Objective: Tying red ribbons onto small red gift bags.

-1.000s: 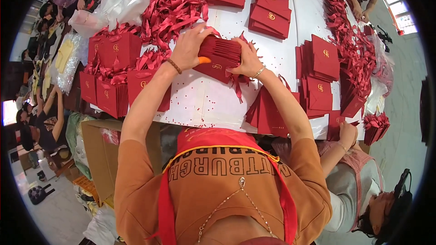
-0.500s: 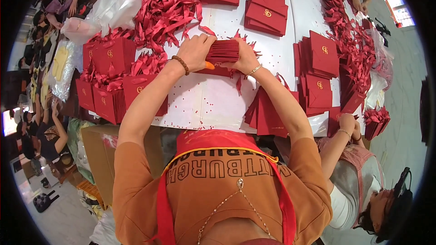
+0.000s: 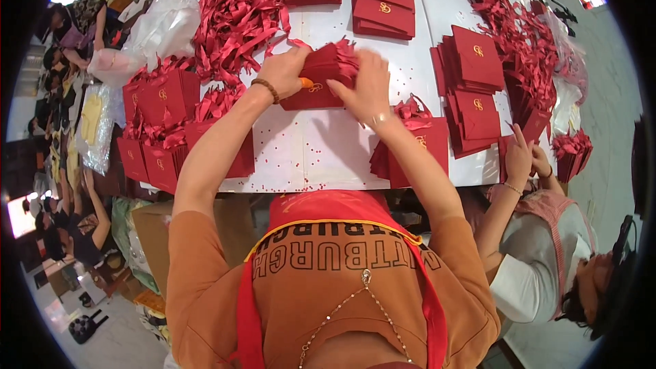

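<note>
A bundle of small red paper gift bags (image 3: 316, 85) with ribbon handles and a gold emblem stands upright on the white table in front of me. My left hand (image 3: 283, 75) is closed on the bundle's left side, with an orange cover on the thumb. At the bundle's right, my right hand (image 3: 369, 89) is open, its thumb spread away from the slightly blurred fingers. That thumb is close to the front bag; whether it touches I cannot tell. Red ribbon loops show above the bags between my hands.
A heap of red ribbons (image 3: 236, 20) lies beyond my left hand. Bag piles stand at left (image 3: 160, 99), far middle (image 3: 384, 14) and right (image 3: 475, 61). More bags (image 3: 417, 150) lie by my right forearm. At right, a co-worker's hands (image 3: 523, 157) are near the table edge.
The bundle has tipped, so its front face and emblem now show instead of its stacked edges. My right hand has loosened from it and opened. The co-worker's hand has risen.
</note>
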Motion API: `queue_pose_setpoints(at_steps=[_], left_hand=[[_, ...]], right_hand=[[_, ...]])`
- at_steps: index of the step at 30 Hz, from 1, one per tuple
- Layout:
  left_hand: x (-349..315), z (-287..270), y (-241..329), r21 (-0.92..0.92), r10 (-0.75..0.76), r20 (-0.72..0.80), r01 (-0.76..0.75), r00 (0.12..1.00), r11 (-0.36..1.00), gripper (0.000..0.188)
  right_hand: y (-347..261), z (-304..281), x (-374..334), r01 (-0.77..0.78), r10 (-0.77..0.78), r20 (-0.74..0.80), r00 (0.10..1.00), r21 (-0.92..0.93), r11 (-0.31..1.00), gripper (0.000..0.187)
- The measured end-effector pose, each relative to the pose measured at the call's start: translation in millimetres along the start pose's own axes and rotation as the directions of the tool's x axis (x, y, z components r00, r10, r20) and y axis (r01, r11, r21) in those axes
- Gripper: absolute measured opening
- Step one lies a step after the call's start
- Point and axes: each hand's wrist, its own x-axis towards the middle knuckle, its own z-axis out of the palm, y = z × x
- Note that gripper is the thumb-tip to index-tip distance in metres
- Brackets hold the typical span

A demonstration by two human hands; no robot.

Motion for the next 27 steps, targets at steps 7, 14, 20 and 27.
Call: queue_pose_setpoints(at_steps=[7,14,20,27], left_hand=[[-26,-2,-15,-0.619,-0.112,0.125,0.166,0.986,0.768,0.057],[-78,9,9,-0.893,-0.098,0.425,0.435,0.900,0.116,0.050],[-107,16,6,-0.881,-0.103,0.460,0.468,0.882,0.068,0.051],[-125,26,8,-0.756,-0.047,0.653,0.647,0.756,-0.095,0.049]], right_hand=[[18,22,-70,-0.579,0.279,0.510,0.813,0.668,0.467,0.092],[23,7,-73,-0.718,0.039,0.731,0.681,0.657,0.231,0.093],[23,4,-75,-0.737,0.077,0.758,0.648,0.599,0.313,0.072],[40,15,-60,-0.742,-0.086,0.927,0.366,0.346,0.573,0.058]])
